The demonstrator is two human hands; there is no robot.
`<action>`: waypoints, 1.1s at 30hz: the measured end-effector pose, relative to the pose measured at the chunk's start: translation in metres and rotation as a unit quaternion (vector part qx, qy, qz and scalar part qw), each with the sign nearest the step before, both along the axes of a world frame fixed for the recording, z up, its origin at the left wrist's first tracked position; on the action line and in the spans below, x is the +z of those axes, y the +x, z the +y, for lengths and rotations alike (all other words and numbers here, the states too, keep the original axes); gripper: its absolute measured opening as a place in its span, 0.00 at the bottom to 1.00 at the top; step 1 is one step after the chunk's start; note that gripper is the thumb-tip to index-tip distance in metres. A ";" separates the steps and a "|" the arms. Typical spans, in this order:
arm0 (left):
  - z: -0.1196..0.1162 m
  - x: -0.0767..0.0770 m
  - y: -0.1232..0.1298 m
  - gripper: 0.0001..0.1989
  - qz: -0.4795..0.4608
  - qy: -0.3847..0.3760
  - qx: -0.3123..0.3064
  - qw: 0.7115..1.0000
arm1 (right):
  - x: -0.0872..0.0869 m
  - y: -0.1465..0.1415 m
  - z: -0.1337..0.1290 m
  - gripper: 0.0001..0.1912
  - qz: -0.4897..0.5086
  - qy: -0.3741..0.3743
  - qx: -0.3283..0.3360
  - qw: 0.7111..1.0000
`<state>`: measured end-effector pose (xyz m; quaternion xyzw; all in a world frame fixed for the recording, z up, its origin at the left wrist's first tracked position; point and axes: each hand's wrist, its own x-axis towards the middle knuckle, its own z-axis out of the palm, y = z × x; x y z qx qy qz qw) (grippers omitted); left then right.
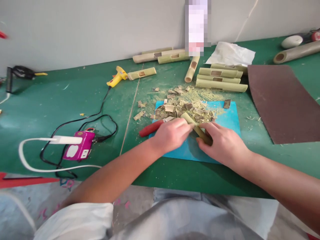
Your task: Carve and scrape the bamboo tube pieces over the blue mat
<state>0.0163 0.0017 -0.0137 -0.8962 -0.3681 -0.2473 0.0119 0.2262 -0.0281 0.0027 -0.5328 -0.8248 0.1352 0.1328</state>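
- Curling round the bamboo tube (pixel 200 132), the right hand (pixel 223 141) is closed on it over the blue mat (pixel 231 128).
- The tube is met by the left hand (pixel 172 134), fingers bent; whether anything is pinched cannot be told.
- Beside the left hand, a red-handled knife (pixel 151 128) is seen.
- Beyond, bamboo chips (pixel 169 108) are scattered.

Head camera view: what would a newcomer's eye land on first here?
Probably the bright blue rectangular mat at the centre, partly covered by brown and pale-green bamboo chips; over it, the bare right hand holds a pale-green bamboo tube, the bare left hand close beside. Next, likely, the magenta plastic power block at left, then the yellow plastic glue gun farther back.
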 end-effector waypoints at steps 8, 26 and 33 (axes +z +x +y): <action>0.000 0.000 0.002 0.13 0.009 0.017 -0.004 1.000 | 0.000 0.001 0.001 0.12 -0.003 -0.005 0.010 1.000; -0.002 0.006 0.003 0.14 0.009 0.013 0.048 0.999 | 0.006 0.000 -0.001 0.12 -0.052 0.006 0.000 0.999; -0.001 0.006 0.002 0.13 0.005 0.011 0.033 0.999 | 0.008 0.000 -0.002 0.13 -0.065 -0.008 0.000 0.998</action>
